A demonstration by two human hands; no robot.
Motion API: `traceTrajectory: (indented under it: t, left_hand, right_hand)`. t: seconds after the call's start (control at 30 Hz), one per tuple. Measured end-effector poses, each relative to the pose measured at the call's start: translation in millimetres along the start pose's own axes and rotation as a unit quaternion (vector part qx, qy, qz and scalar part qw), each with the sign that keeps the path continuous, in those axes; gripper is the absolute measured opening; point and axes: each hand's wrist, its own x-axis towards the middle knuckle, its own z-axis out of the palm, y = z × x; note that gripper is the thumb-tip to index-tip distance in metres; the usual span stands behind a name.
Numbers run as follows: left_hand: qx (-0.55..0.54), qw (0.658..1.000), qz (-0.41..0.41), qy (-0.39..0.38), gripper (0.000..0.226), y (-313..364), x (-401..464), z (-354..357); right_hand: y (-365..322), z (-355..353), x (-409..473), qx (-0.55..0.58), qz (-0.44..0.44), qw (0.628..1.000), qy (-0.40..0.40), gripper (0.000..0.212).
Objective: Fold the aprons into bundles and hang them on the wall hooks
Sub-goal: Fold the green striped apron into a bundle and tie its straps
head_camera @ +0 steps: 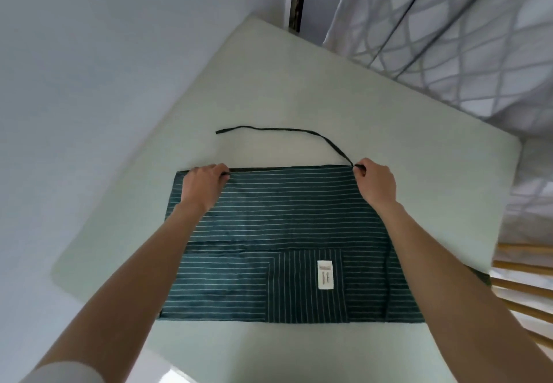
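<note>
A dark green striped apron [287, 233] lies folded flat on the pale table [419, 149], its white label [325, 274] facing up. Both hands pinch its far edge: left hand [203, 183] near one corner, right hand [375, 183] where the dark tie strap [287, 130] leaves it.
</note>
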Motion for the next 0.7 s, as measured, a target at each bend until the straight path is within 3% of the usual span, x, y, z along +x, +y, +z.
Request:
traceTrajectory:
  t: [0.2, 0.3, 0.43, 0.53, 0.63, 0.7]
  left_hand:
    - [-0.016, 0.998, 0.012, 0.064, 0.018, -2.4, 6.6, 6.2]
    - [-0.012, 0.998, 0.004, 0.060, 0.016, -6.3, 11.2, 14.3]
    - [-0.012, 0.996, 0.014, 0.091, 0.020, 2.2, 12.9, 20.2]
    - [-0.046, 0.986, 0.089, 0.132, 0.019, 34.3, 3.5, 21.6]
    - [-0.090, 0.979, 0.159, 0.087, 0.026, 84.9, -11.2, 27.0]
    - [-0.102, 0.977, 0.190, 0.012, 0.040, 122.2, -25.7, 33.8]
  right_hand:
    - [0.7, 9.8, 12.7, -0.100, -0.017, 0.994, 0.040, 0.030]
    - [-2.1, 20.3, 17.3, -0.126, -0.013, 0.991, 0.039, 0.027]
    - [2.8, 23.5, 9.2, -0.065, -0.028, 0.995, 0.074, 0.026]
    - [7.4, 16.0, -17.5, -0.002, -0.067, 0.989, 0.134, 0.033]
    - [22.9, 10.0, -66.8, 0.001, -0.047, 0.985, 0.165, 0.034]
    - [40.3, 12.3, -110.3, 0.000, 0.021, 0.987, 0.157, 0.035]
